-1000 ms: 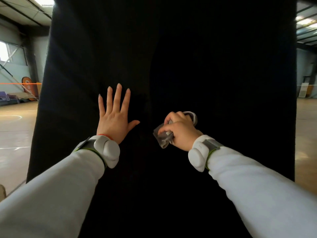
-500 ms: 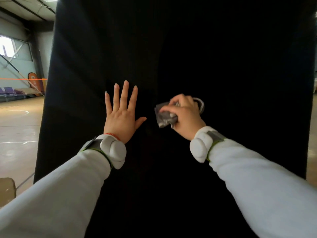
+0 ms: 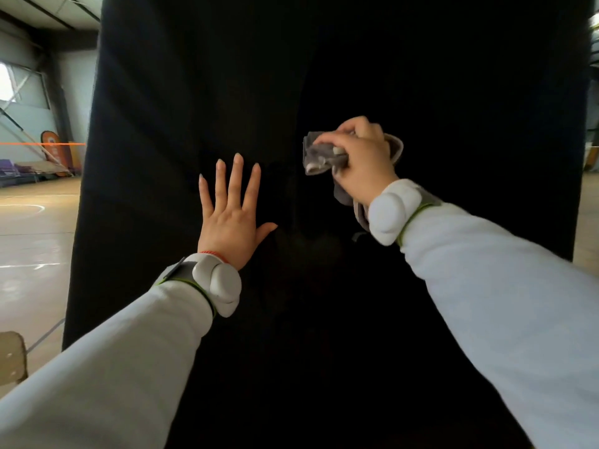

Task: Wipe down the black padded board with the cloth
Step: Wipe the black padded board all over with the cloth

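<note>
The flat left hand (image 3: 231, 218) presses the upright black padded board (image 3: 421, 76); the right hand (image 3: 363, 160) grips a grey cloth (image 3: 319, 157) against it, with gym floor (image 3: 32, 228) left of the hands.

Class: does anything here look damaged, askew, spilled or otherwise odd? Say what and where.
Nothing stands out. The black padded board stands upright, no tear or stain visible, though its dark surface hides detail. The left hand lies flat on it; the right hand grips the cloth.
</note>
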